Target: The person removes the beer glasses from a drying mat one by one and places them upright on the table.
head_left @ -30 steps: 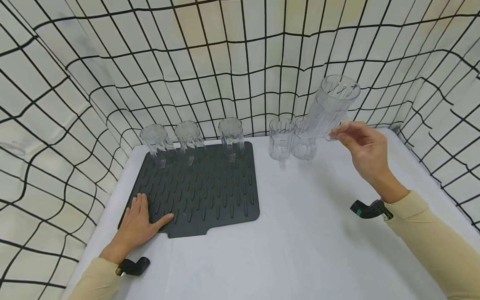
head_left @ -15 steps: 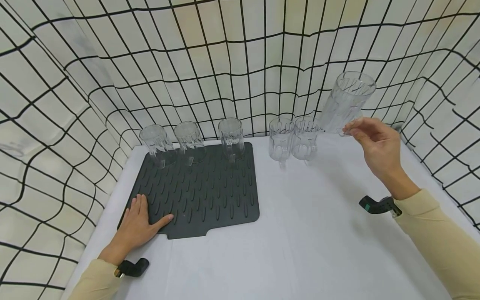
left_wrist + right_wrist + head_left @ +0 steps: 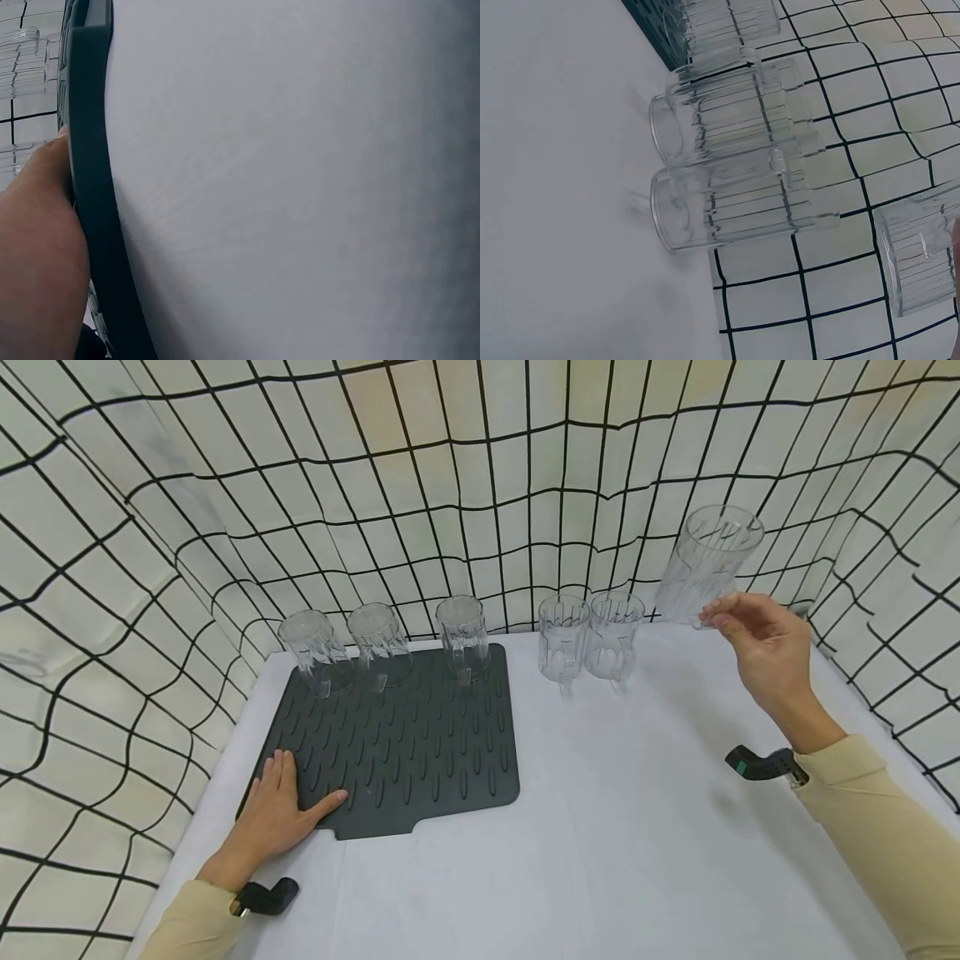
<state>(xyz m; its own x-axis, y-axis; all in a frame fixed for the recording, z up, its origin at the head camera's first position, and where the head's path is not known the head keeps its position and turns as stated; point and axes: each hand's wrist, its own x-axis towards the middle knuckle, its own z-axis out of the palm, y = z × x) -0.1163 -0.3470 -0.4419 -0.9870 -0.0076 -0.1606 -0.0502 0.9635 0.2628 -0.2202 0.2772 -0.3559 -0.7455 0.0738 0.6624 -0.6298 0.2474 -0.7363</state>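
Raised over the far right of the table, a clear glass mug (image 3: pixel 697 572) is pinched at its handle by my right hand (image 3: pixel 772 652). That mug (image 3: pixel 919 259) shows at the right edge of the right wrist view, apart from the table. My left hand (image 3: pixel 273 810) lies flat on the front left corner of a dark grey ribbed drying mat (image 3: pixel 427 756), thumb spread. Along the mat's back edge stand three clear mugs: a left mug (image 3: pixel 318 656), a middle mug (image 3: pixel 381 647) and a right mug (image 3: pixel 463 643).
Two more clear mugs, one (image 3: pixel 562 643) beside the other (image 3: pixel 612 643), stand close together on the white tablecloth (image 3: pixel 600 827), right of the mat. A white wall with a black grid (image 3: pixel 517 497) rises behind and at both sides.
My right hand has carried the mug to the right, away from the two mugs on the cloth. My left hand stays on the mat.
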